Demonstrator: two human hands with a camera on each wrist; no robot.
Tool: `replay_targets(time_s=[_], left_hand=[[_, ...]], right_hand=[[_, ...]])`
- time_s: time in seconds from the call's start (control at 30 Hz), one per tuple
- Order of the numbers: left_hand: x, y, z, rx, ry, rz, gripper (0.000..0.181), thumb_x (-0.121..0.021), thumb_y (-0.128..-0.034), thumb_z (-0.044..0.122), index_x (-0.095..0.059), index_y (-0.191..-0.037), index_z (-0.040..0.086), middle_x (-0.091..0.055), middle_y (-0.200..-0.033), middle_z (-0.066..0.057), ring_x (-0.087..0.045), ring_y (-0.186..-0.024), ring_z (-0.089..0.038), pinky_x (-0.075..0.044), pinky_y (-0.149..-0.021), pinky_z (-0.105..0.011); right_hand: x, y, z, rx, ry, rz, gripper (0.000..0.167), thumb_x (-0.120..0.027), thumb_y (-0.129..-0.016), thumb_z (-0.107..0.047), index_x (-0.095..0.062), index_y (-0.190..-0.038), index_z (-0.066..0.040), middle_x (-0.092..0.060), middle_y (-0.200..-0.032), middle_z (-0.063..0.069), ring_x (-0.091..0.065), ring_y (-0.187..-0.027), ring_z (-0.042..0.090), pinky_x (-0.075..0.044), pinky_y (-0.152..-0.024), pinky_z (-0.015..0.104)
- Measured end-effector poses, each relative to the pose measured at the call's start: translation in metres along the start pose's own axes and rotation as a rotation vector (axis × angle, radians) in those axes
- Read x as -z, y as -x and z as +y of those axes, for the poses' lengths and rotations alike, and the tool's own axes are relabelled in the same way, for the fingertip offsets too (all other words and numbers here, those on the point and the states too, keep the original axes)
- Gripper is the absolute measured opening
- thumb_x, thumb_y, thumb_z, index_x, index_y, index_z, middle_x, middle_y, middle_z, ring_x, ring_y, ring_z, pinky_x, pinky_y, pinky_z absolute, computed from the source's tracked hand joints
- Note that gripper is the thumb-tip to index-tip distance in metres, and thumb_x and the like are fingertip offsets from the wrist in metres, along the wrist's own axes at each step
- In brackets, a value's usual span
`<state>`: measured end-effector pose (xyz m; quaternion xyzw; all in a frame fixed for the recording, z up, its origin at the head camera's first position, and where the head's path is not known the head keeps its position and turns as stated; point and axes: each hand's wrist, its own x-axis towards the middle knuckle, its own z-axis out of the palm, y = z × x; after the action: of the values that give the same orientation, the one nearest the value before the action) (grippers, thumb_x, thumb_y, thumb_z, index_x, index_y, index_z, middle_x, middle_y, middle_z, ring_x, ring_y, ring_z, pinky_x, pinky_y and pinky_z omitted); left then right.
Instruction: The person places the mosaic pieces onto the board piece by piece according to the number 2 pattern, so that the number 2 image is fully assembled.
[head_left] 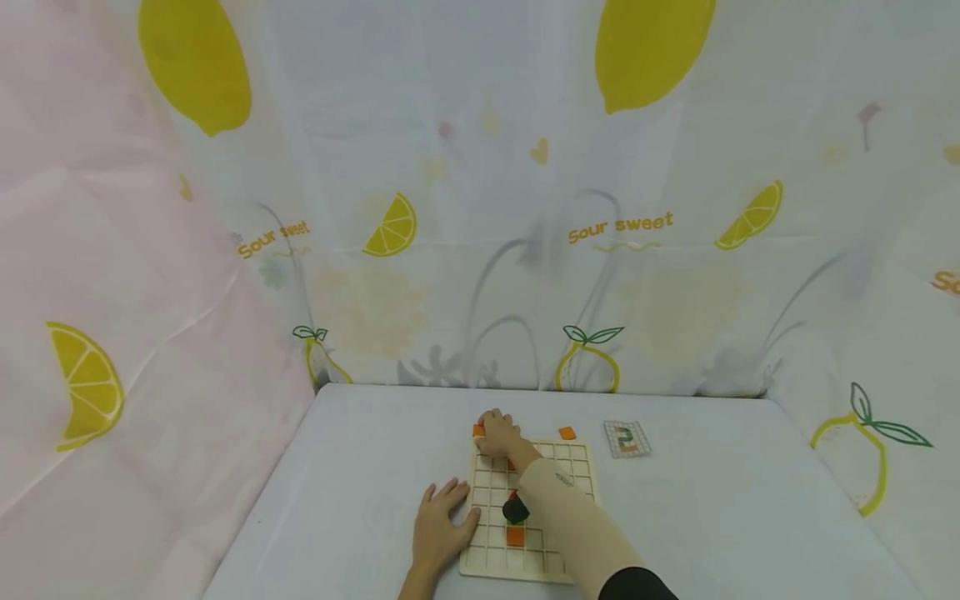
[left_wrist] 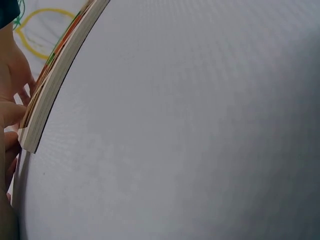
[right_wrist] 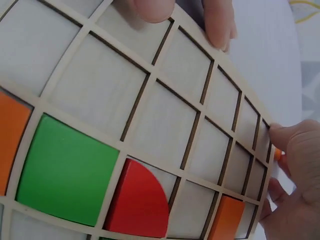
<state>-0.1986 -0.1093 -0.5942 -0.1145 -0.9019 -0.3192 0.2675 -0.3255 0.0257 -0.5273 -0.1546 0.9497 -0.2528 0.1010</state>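
A pale wooden grid board point(head_left: 491, 560) lies on the white table. At its far left corner, my right hand point(head_left: 501, 434) pinches an orange block point(right_wrist: 277, 154) between thumb and forefinger, partly hidden by the fingers. My left hand point(head_left: 441, 527) rests along the board's left edge with fingers spread. Set in the grid are an orange square point(head_left: 515, 536), a green square point(right_wrist: 69, 170), a red quarter-round piece point(right_wrist: 138, 200) and another orange piece point(right_wrist: 226, 218). The right forearm hides part of the board in the head view.
Another orange piece point(head_left: 567, 433) lies just behind the board. To the right of it is a small pattern card point(head_left: 627, 439) with a coloured grid design. A lemon-print cloth point(head_left: 465, 300) hangs behind the table.
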Motion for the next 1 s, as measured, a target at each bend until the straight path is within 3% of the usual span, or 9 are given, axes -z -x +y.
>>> replay_targets(time_s=[0.33, 0.6, 0.73, 0.87, 1.0], left_hand=[[0.001, -0.001, 0.000, -0.009, 0.001, 0.005, 0.035, -0.075, -0.0687, 0.021, -0.073, -0.097, 0.002, -0.072, -0.099, -0.009, -0.066, -0.099, -0.027, -0.042, -0.098, -0.053], [-0.001, -0.001, -0.001, -0.027, -0.003, 0.030, 0.034, -0.075, -0.0664, 0.020, -0.073, -0.096, 0.002, -0.072, -0.098, -0.009, -0.067, -0.096, -0.028, -0.043, -0.096, -0.054], [-0.001, -0.001, -0.001, -0.036, -0.004, 0.036, 0.034, -0.075, -0.0663, 0.020, -0.073, -0.096, 0.002, -0.072, -0.097, -0.010, -0.067, -0.096, -0.028, -0.043, -0.095, -0.054], [-0.001, -0.002, 0.000, -0.015, -0.007, 0.016, 0.035, -0.074, -0.0681, 0.021, -0.073, -0.097, 0.003, -0.072, -0.099, -0.009, -0.066, -0.098, -0.027, -0.042, -0.097, -0.053], [-0.001, -0.001, -0.001, -0.006, -0.006, 0.008, 0.035, -0.074, -0.0678, 0.022, -0.073, -0.097, 0.003, -0.072, -0.099, -0.009, -0.066, -0.099, -0.027, -0.042, -0.098, -0.053]], right_hand=[[-0.003, 0.000, 0.001, 0.023, -0.007, 0.030, 0.034, -0.054, -0.094, -0.018, -0.053, -0.124, -0.004, -0.043, -0.125, 0.019, -0.043, -0.110, 0.037, -0.041, -0.089, 0.055], [-0.005, 0.000, -0.001, 0.005, 0.007, 0.089, 0.022, -0.052, -0.096, -0.017, -0.055, -0.114, -0.005, -0.046, -0.123, 0.019, -0.045, -0.111, 0.037, -0.045, -0.088, 0.052], [-0.005, 0.001, 0.000, 0.072, 0.040, 0.152, 0.015, -0.055, -0.094, -0.013, -0.059, -0.104, -0.002, -0.057, -0.107, 0.014, -0.056, -0.098, 0.033, -0.051, -0.081, 0.046], [-0.006, 0.003, 0.007, 0.144, -0.108, 0.276, 0.008, -0.059, -0.090, -0.006, -0.061, -0.094, 0.001, -0.064, -0.085, 0.012, -0.059, -0.072, 0.022, -0.052, -0.062, 0.032], [-0.010, 0.008, 0.019, 0.199, -0.291, 0.426, 0.015, -0.059, -0.087, 0.002, -0.063, -0.100, 0.007, -0.066, -0.074, 0.014, -0.048, -0.051, 0.008, -0.043, -0.047, 0.020]])
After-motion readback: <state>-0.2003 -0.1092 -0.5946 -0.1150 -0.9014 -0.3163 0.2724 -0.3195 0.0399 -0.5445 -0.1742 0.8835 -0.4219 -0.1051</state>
